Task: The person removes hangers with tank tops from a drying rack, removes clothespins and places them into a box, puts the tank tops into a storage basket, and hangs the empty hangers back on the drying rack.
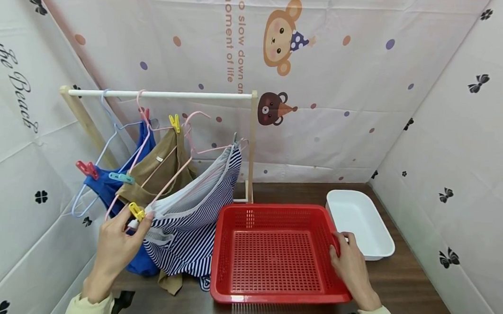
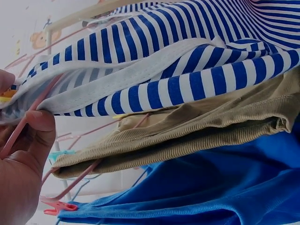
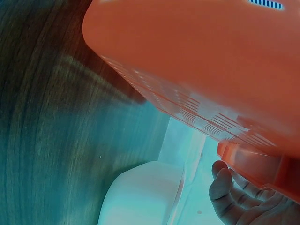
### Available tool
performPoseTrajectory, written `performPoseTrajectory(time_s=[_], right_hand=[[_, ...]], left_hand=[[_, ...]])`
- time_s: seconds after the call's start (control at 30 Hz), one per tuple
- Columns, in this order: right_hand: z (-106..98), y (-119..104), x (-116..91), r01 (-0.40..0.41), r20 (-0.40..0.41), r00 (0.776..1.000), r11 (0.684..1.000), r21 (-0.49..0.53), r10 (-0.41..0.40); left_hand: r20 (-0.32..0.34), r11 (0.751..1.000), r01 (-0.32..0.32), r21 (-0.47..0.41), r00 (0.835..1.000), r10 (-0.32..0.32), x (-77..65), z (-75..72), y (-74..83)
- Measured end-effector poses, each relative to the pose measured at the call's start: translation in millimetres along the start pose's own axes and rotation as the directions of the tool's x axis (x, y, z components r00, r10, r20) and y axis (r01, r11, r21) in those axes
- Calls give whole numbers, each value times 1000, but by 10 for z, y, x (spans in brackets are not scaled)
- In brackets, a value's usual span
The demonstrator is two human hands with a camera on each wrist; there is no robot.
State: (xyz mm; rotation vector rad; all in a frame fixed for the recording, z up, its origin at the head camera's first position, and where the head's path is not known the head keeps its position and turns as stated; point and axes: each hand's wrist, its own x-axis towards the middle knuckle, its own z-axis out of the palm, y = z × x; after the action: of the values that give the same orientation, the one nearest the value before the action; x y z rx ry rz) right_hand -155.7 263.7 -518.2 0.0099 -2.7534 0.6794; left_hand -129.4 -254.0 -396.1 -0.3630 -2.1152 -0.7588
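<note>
Pinching striped cloth [image 1: 193,211] (soft), left hand [image 1: 116,245], right hand [image 1: 350,269] gripping perforated red basket [image 1: 274,253]

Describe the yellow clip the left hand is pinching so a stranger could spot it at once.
Find the wooden rack with the white rail at the left. The striped garment hangs nearest the red basket. At its lower left corner sits the yellow clip, pinched by the left hand; the other yellow clip sits near the rail.

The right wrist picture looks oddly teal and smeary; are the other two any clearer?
Right wrist view: a strong teal cast, the red basket close and soft. Left wrist view: dim, the striped garment fairly sharp, the left hand blurred. Head view: bright, even light, straight edges bowed at the borders.
</note>
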Motion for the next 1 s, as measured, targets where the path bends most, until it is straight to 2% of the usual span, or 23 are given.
performPoseTrajectory(time_s=[0.3,0.53,0.83,1.0], right_hand=[[12,14,0,7,-3,1000,1000,-8,-7],[11,8,-1,9,0,1000,1000,-7,-9],[10,9,-2,18,-9,1000,1000,-12,-18],[0,2,-5,21,-19,1000,1000,-4,-21]], left_hand=[[-4,1000,7,-30,1000,-7,-61,-28,-36],[-27,999,36,-34,999,-37,-121,-80,-77],[-54,1000,0,-22,999,-2,-174,-128,-137],[-106,999,-27,-26,994,24,-182,-121,-158]])
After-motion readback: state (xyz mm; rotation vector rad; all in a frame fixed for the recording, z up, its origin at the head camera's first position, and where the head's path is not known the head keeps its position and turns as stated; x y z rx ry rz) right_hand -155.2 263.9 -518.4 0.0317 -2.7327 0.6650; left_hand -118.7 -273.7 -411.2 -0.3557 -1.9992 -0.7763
